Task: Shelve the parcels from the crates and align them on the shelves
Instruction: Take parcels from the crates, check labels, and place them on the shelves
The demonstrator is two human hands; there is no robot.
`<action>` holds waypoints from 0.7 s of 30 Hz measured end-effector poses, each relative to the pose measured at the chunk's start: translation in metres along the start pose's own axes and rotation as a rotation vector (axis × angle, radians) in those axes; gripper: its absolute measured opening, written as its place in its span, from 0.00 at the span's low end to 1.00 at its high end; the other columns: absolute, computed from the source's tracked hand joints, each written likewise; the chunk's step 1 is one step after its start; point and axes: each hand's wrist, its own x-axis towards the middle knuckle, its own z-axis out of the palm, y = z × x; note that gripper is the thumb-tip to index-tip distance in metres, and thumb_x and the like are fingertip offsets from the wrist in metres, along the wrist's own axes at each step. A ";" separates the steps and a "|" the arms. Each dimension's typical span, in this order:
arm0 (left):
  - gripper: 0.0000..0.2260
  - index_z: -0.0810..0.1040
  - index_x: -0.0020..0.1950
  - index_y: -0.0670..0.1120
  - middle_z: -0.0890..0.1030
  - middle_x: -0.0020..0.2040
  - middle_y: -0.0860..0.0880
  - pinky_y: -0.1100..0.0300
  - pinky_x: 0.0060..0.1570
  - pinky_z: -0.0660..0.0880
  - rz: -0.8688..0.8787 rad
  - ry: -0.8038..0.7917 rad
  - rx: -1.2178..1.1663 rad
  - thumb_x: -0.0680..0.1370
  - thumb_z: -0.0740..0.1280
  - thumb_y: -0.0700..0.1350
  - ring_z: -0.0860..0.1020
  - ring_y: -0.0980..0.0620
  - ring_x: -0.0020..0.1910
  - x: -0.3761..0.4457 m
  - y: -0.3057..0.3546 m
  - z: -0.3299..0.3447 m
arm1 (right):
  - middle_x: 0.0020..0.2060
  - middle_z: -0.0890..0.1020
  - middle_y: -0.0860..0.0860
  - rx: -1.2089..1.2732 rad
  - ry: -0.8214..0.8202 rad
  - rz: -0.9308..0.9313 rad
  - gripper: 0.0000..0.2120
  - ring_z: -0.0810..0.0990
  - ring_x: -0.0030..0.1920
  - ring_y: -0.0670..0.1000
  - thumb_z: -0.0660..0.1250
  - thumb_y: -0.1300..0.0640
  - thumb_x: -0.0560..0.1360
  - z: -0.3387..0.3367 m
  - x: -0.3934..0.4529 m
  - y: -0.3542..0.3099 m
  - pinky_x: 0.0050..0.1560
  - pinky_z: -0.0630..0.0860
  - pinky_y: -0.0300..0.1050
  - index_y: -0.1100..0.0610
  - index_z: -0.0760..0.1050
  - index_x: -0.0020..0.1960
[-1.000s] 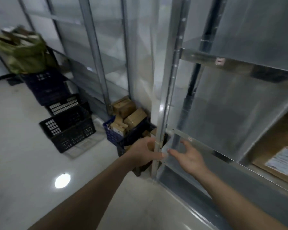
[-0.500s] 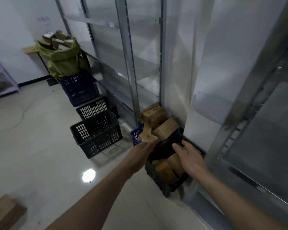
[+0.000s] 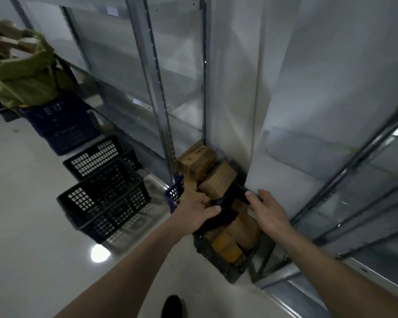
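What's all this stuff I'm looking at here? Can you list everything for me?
Parcels: several, brown cardboard, piled in the crates at the foot of the shelving.
Black crate: one, holding parcels, nearest the person, on the floor.
Blue crate: one, just behind the black one, mostly hidden by parcels.
Black lattice crates: two, on the floor to the left, no parcels visible in them.
Dark blue crate: one, further left, under a green bag.
Green bag: one, stuffed with items, far left.
Shelving: grey metal, along the wall.
Shoe: one, dark, bottom edge.
Left hand: gripping the black crate's rim.
Right hand: reaching onto the same rim.
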 end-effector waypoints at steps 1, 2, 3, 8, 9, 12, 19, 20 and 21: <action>0.28 0.68 0.75 0.47 0.72 0.71 0.51 0.76 0.46 0.70 0.000 -0.026 0.024 0.78 0.70 0.54 0.73 0.55 0.64 0.017 -0.004 -0.009 | 0.76 0.67 0.52 0.014 0.030 0.025 0.36 0.67 0.74 0.55 0.57 0.34 0.80 0.003 0.007 -0.002 0.71 0.63 0.46 0.54 0.59 0.80; 0.31 0.66 0.77 0.47 0.70 0.74 0.50 0.72 0.55 0.70 0.010 -0.044 0.043 0.77 0.71 0.55 0.71 0.53 0.68 0.032 -0.005 -0.018 | 0.77 0.67 0.52 0.021 0.058 0.042 0.36 0.66 0.75 0.55 0.57 0.34 0.80 0.006 0.014 -0.003 0.71 0.63 0.46 0.54 0.59 0.80; 0.33 0.66 0.77 0.47 0.69 0.74 0.50 0.66 0.63 0.69 0.021 -0.063 0.056 0.75 0.72 0.55 0.70 0.52 0.69 0.046 -0.006 -0.027 | 0.77 0.66 0.52 0.022 0.082 0.061 0.35 0.66 0.75 0.55 0.57 0.35 0.80 0.010 0.020 -0.005 0.72 0.62 0.46 0.54 0.59 0.80; 0.34 0.64 0.78 0.48 0.70 0.72 0.51 0.63 0.61 0.68 0.034 -0.158 0.128 0.75 0.73 0.55 0.70 0.53 0.66 0.104 -0.004 -0.054 | 0.76 0.68 0.51 0.049 0.201 0.183 0.34 0.67 0.74 0.56 0.56 0.33 0.79 0.031 0.043 -0.012 0.70 0.63 0.47 0.51 0.62 0.79; 0.34 0.64 0.78 0.48 0.70 0.70 0.52 0.63 0.58 0.67 0.041 -0.183 0.147 0.76 0.72 0.55 0.70 0.54 0.64 0.113 -0.004 -0.056 | 0.75 0.69 0.51 0.062 0.222 0.210 0.34 0.68 0.74 0.56 0.56 0.33 0.79 0.035 0.045 -0.012 0.68 0.63 0.47 0.50 0.63 0.78; 0.34 0.63 0.78 0.49 0.69 0.74 0.50 0.61 0.62 0.68 0.039 -0.245 0.201 0.76 0.71 0.57 0.69 0.51 0.69 0.143 -0.002 -0.053 | 0.75 0.70 0.51 0.095 0.254 0.301 0.33 0.68 0.73 0.56 0.56 0.33 0.79 0.040 0.053 -0.003 0.65 0.64 0.46 0.50 0.63 0.78; 0.32 0.65 0.77 0.50 0.68 0.74 0.49 0.51 0.70 0.68 0.026 -0.302 0.315 0.77 0.67 0.62 0.68 0.48 0.71 0.197 -0.005 -0.029 | 0.75 0.69 0.52 0.151 0.310 0.437 0.32 0.68 0.74 0.57 0.56 0.34 0.80 0.041 0.087 0.030 0.70 0.64 0.52 0.52 0.64 0.77; 0.32 0.65 0.77 0.50 0.68 0.75 0.49 0.51 0.71 0.67 0.014 -0.312 0.309 0.78 0.66 0.62 0.68 0.48 0.71 0.203 -0.005 -0.026 | 0.75 0.69 0.52 0.163 0.314 0.445 0.32 0.68 0.73 0.58 0.55 0.34 0.80 0.040 0.093 0.035 0.70 0.64 0.53 0.51 0.65 0.77; 0.31 0.65 0.77 0.49 0.68 0.75 0.48 0.50 0.71 0.67 0.003 -0.316 0.304 0.78 0.65 0.62 0.68 0.48 0.72 0.210 -0.005 -0.023 | 0.75 0.70 0.53 0.170 0.318 0.453 0.32 0.68 0.73 0.58 0.55 0.33 0.80 0.040 0.099 0.040 0.70 0.65 0.54 0.51 0.65 0.77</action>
